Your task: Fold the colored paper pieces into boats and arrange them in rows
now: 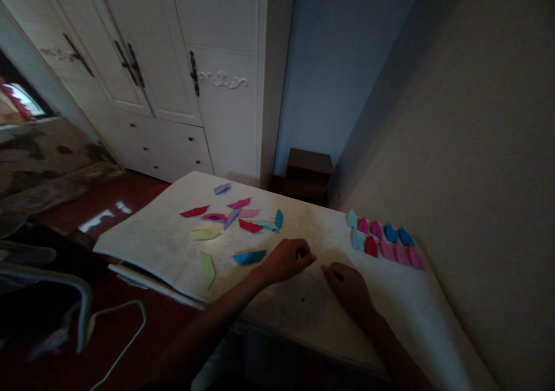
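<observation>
My left hand [289,259] hovers over the middle of the table with its thumb and fingers curled together, nothing visible in them. Facing it, my right hand [348,287] is also curled, its fingertips close together and no paper showing between them. A narrow gap separates the two hands. Nearest my left hand lies a blue folded paper boat [249,257], pressed flat. Around it are a pale green one [208,269], a yellow one [205,233], a red one [250,225] and several others. Opened paper boats, among them a red one [371,246], stand in two rows to the right.
The white table [143,223] runs along a bare wall [468,148] on the right. Beyond it stand a white wardrobe [229,125] and a small brown cabinet [309,168]. A white cable [143,316] and a curved metal frame [84,298] are at lower left.
</observation>
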### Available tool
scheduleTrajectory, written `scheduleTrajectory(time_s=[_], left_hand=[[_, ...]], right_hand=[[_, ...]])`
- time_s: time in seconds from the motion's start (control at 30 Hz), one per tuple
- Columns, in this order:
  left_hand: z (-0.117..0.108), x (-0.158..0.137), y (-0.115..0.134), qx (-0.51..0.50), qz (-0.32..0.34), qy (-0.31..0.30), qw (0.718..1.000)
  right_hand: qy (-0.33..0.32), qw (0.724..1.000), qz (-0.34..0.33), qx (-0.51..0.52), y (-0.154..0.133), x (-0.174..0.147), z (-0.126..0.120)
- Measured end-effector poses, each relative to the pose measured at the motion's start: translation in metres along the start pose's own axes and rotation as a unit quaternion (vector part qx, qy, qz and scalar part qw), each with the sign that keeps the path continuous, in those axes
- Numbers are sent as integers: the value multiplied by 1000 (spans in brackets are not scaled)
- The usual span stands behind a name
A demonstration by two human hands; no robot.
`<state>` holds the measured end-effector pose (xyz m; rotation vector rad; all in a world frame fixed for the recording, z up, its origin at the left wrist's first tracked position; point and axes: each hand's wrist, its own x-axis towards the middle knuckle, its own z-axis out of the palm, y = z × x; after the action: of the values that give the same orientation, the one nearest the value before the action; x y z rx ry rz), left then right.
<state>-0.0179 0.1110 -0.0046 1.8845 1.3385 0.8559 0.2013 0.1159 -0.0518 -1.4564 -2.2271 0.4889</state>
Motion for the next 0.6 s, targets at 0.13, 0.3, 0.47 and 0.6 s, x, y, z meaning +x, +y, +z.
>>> scheduleTrajectory(time_s=[0.13,0.3,0.47,0.6], left_hand=[[-23,-71,-36,13,-53,40,998],[-36,-108,-63,-5,-30,60,998],[-34,-109,-64,-25,-26,72,997],[-32,-109,-67,-30,-24,79,996]], right_hand=[[-22,995,21,94,-14,19,1],[-26,992,-44,112,-76,76,21],[-82,987,-129,-53,-170,163,58],[-114,962,-158,-193,-229,224,95]])
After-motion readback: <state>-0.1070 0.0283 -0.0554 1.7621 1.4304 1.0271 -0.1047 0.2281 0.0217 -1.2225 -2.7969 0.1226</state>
